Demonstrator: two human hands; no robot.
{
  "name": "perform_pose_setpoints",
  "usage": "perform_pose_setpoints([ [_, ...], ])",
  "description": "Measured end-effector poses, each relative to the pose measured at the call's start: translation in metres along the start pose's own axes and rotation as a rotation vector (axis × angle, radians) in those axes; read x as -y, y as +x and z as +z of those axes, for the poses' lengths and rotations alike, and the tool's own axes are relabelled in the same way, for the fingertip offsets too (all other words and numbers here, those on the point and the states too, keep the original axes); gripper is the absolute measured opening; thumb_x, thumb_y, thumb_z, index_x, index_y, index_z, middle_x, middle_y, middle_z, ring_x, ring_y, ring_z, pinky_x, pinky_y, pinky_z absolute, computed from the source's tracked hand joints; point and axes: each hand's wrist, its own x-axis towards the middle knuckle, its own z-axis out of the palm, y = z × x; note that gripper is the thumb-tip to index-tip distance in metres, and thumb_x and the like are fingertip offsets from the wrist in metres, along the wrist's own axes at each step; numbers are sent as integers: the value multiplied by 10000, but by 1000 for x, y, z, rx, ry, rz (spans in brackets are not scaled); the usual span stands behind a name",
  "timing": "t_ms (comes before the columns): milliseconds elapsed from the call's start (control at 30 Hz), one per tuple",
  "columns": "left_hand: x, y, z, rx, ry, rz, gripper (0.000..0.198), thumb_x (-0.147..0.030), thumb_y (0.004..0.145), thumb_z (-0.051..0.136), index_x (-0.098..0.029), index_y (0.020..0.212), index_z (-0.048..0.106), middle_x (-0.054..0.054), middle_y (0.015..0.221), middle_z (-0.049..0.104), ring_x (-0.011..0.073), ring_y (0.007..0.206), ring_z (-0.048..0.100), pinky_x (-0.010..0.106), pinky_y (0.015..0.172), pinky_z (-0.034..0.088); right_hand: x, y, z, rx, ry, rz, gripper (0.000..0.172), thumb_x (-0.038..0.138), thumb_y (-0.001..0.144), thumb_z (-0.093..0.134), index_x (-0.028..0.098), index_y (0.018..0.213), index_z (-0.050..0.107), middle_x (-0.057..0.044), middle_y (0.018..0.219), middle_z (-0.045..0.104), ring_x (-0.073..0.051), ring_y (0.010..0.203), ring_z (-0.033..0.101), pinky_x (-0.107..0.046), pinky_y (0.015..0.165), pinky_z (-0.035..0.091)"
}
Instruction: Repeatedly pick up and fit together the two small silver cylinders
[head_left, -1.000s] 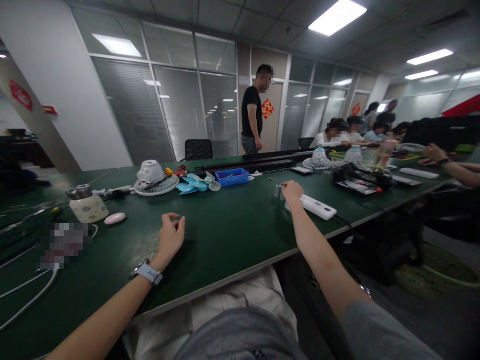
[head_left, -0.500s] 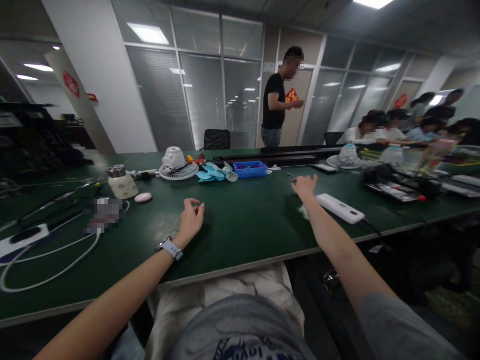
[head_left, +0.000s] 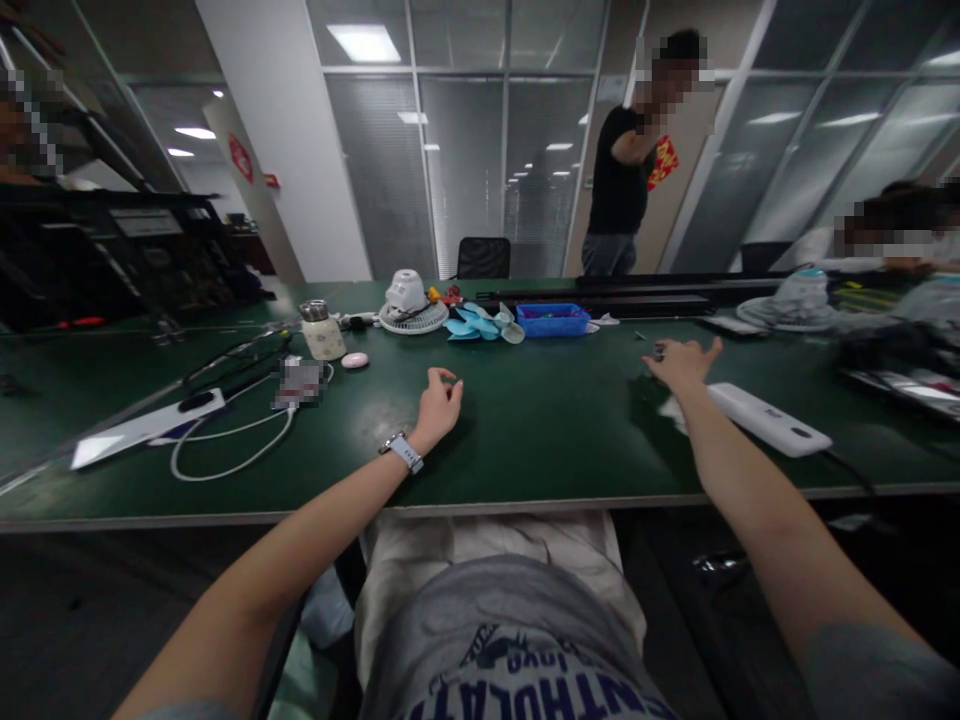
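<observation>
the left hand (head_left: 439,408) hangs low over the green table (head_left: 540,430), loosely curled: the fingers bend inward and the thumb stands up beside them, with a narrow gap between. its wrist wears a watch (head_left: 403,451) with a pale strap, near the table's front edge. the nearest object to this hand is a pink oval item (head_left: 355,360), to its left and a bit farther back, just beside a cream flask (head_left: 324,337).

the right hand (head_left: 679,364) reaches farther forward, palm down, with one finger lifted out to the right and the others bent down to the left. a small metallic piece (head_left: 660,351) shows right at those bent fingers; i cannot tell whether they pinch it or whether it stands just behind them. under the wrist lies a white scrap (head_left: 673,408), partly covered by the arm, and just to the right is a long white device (head_left: 769,418) with a dark cable.

beyond the hands, in a row, sit a white fan part (head_left: 406,293) on its grille, light blue blades (head_left: 474,322) and a blue tray (head_left: 555,327). a person in a black shirt (head_left: 616,180) stands behind the table.
</observation>
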Motion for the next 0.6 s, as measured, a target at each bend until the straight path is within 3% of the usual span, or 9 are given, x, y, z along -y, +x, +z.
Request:
perform_pose_setpoints([
  [100, 1, 1, 2, -1, -7, 37, 178, -289, 901, 503, -209, 1029, 409, -76, 559, 522, 155, 525, 541, 265, 554, 357, 19, -9, -11, -167, 82, -115, 434, 424, 872, 583, 144, 1196, 653, -168, 1018, 690, -308, 1088, 550, -577, 1050, 120],
  [167, 0, 0, 3, -4, -25, 93, 219, -326, 894, 528, -210, 1039, 412, -65, 595, 561, 153, 547, 562, 266, 569, 385, 48, -25, -24, -260, 196, -245, 438, 420, 877, 576, 153, 1220, 633, -152, 1042, 697, -302, 1077, 571, -570, 1057, 145],
  [233, -4, -1, 3, -1, -49, 168, 280, -366, 879, 568, -211, 1054, 415, -37, 681, 626, 154, 611, 606, 272, 612, 427, 89, -50, -39, -272, 365, -423, 462, 435, 871, 595, 161, 1243, 614, -131, 1044, 706, -283, 1039, 604, -535, 1064, 193],
  [400, -20, -10, 1, 52, -120, 324, 365, -363, 858, 627, -219, 1116, 413, 70, 1038, 729, 191, 970, 687, 333, 840, 500, 183, -124, -67, -16, 796, -905, 592, 425, 814, 692, 198, 1335, 528, -40, 936, 723, -210, 943, 663, -429, 1031, 330],
  [467, -23, -12, 0, 107, -159, 347, 382, -340, 864, 627, -223, 1150, 403, 86, 1102, 728, 198, 1032, 684, 359, 896, 501, 200, -142, -71, 69, 890, -950, 612, 366, 786, 724, 198, 1337, 517, -30, 925, 718, -192, 909, 671, -389, 979, 390],
  [600, -25, -12, 2, 164, -194, 348, 391, -307, 871, 620, -222, 1185, 403, 78, 1059, 751, 205, 1039, 695, 386, 952, 489, 207, -152, -68, 181, 1030, -863, 637, 301, 741, 746, 217, 1326, 509, -18, 922, 695, -166, 816, 667, -294, 787, 481],
])
